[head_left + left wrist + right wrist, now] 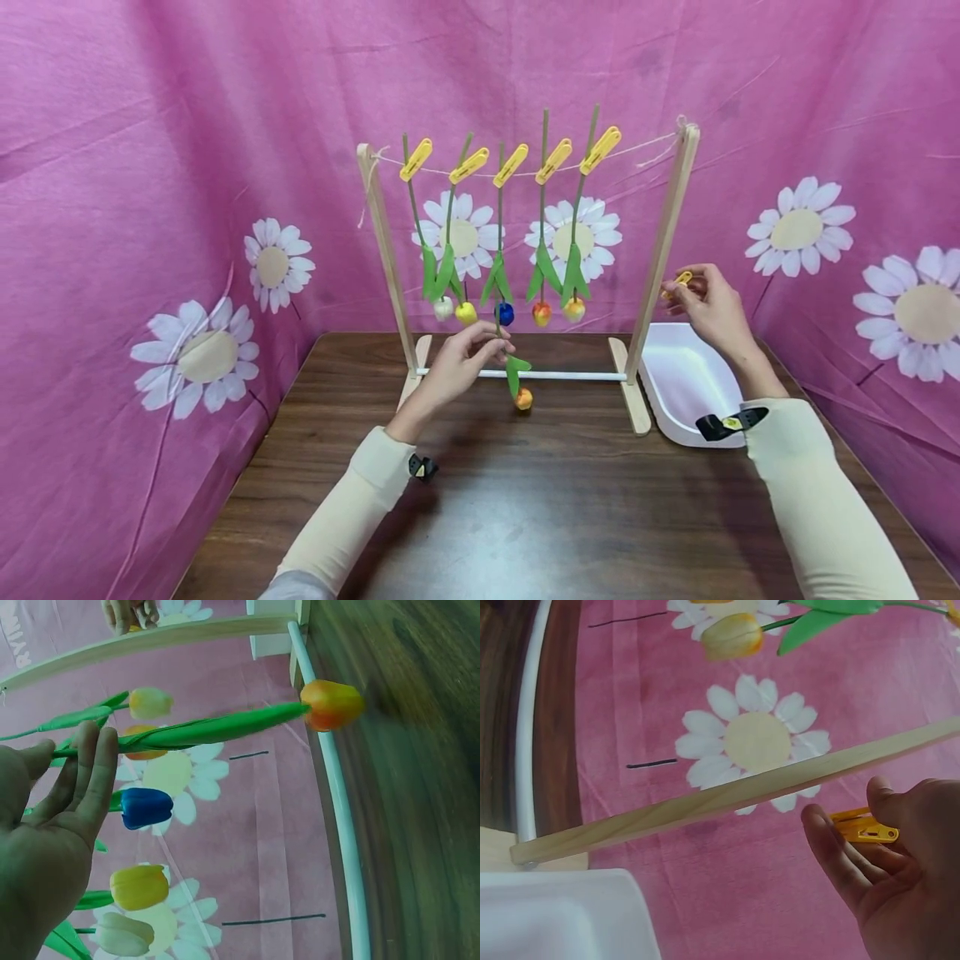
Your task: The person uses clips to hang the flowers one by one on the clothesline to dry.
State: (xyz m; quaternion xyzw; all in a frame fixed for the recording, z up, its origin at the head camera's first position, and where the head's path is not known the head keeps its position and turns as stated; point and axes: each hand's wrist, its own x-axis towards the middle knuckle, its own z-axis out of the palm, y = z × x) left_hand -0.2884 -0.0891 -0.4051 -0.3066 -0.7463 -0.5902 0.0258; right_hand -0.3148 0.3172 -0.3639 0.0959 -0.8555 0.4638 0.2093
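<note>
My left hand [474, 357] pinches the green stem of an orange tulip [523, 399], which hangs head down in front of the rack. In the left wrist view the same tulip [332, 705] crosses before the hanging flowers. Beside the right post, my right hand [708, 307] holds a yellow clothespin [678, 285] between thumb and fingers. Behind, several tulips hang upside down from a string, each under a yellow clothespin [511, 166]: a white tulip [443, 309], a yellow tulip [466, 313], a blue tulip [504, 314], a red-orange tulip [542, 313] and a pale orange tulip [574, 310].
A wooden rack with a left post [388, 267], a right post [663, 250] and a white crossbar [570, 376] stands on the brown table [510, 517]. Right of it sits a white tub [678, 358]. A pink cloth [315, 108] with printed daisies surrounds the table.
</note>
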